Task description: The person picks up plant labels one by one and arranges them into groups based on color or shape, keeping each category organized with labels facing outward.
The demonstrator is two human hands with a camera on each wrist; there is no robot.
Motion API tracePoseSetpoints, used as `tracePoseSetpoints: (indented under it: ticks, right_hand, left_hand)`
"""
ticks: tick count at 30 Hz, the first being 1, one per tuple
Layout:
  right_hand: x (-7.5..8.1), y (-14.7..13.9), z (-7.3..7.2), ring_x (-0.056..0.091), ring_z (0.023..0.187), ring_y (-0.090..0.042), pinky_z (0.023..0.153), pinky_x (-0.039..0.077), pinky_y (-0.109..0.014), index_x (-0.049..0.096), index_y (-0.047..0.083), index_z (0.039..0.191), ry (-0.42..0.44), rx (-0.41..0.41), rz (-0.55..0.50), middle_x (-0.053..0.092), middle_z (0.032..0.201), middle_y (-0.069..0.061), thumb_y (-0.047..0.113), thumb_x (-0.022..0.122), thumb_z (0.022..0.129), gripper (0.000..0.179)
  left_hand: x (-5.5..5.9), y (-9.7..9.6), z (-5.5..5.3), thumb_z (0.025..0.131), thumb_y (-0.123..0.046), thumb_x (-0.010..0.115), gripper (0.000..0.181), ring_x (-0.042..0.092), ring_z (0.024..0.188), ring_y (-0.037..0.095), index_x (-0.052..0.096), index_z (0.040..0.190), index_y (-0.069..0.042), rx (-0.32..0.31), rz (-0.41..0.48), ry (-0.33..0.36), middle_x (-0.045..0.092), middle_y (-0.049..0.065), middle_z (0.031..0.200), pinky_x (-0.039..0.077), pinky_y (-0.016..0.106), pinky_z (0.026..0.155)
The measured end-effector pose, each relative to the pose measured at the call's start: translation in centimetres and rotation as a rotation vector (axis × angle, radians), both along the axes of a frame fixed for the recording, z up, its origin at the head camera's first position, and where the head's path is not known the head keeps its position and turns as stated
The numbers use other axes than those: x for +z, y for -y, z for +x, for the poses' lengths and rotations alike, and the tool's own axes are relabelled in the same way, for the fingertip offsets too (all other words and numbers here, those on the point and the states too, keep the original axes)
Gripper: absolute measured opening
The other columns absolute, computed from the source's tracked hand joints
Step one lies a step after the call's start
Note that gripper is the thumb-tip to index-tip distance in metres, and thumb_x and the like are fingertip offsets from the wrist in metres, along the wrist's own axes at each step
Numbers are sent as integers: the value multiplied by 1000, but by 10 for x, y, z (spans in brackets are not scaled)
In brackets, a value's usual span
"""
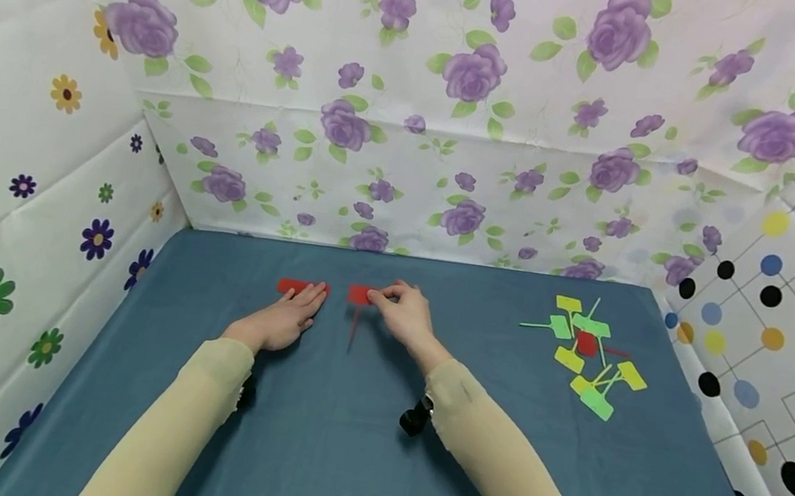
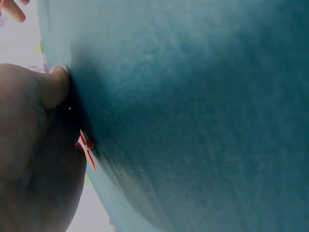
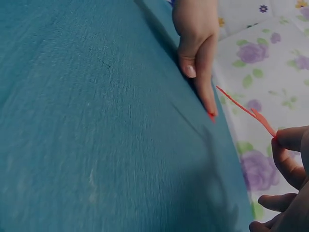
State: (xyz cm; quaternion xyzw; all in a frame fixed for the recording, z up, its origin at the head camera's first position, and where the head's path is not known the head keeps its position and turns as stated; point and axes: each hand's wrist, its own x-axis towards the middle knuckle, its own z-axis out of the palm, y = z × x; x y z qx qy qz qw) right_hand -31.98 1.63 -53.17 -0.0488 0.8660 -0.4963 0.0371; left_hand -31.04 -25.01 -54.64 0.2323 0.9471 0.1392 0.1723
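My right hand (image 1: 404,313) pinches one corner of a red cable-tie tag (image 1: 359,294), a flat rectangle with a thin tail hanging toward me. In the right wrist view this tag (image 3: 264,124) shows edge-on, raised over the table between thumb and finger. Just to its left, my left hand (image 1: 282,321) lies with extended fingers on a second piece of red tag (image 1: 292,285) at the table's far side. Those fingers cover part of it. A thin red piece (image 2: 87,150) peeks out beyond the left hand in the left wrist view.
On the right of the blue table (image 1: 340,458) lies a loose cluster of similar tags: yellow (image 1: 568,359), green (image 1: 597,403) and one red tag (image 1: 586,344), some overlapping. Floral cloth (image 1: 405,190) rises behind the table's back edge, with patterned cloth on both sides.
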Motion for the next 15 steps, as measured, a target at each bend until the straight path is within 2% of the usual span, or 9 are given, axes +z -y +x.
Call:
tracePoseSetpoints:
  ticks: [3, 7, 9, 15]
  right_hand:
    - [0, 8, -4, 25, 159, -46, 129, 25, -60, 84, 9, 111, -15, 29, 35, 51, 160, -23, 38, 71, 106, 32]
    - [3, 18, -12, 30, 158, -43, 131, 20, -59, 84, 6, 111, -48, 57, 88, 63, 147, -22, 36, 69, 107, 33]
    - [4, 22, -15, 29, 159, -43, 131, 20, -61, 84, 7, 111, -54, 60, 127, 64, 146, -20, 37, 69, 107, 34]
    - [6, 35, -23, 15, 160, -50, 128, 25, -64, 84, 11, 110, -39, 52, 252, 50, 160, -23, 41, 67, 107, 35]
  left_hand:
    - [-2, 0, 0, 117, -15, 43, 63, 3, 165, 37, 15, 171, -1, 2, -6, 0, 4, 17, 179, 2, 58, 133]
    - [-2, -1, -1, 116, -14, 45, 64, 3, 165, 37, 15, 171, 0, 9, 7, 3, 4, 17, 179, 1, 59, 132]
    - [-2, 0, -1, 116, -14, 46, 64, 2, 165, 37, 16, 171, 0, 13, 16, 7, 4, 17, 179, 0, 59, 132]
    - [-5, 3, -4, 116, -16, 47, 65, 1, 165, 36, 17, 171, -2, 22, 38, 22, 4, 16, 180, -2, 59, 132]
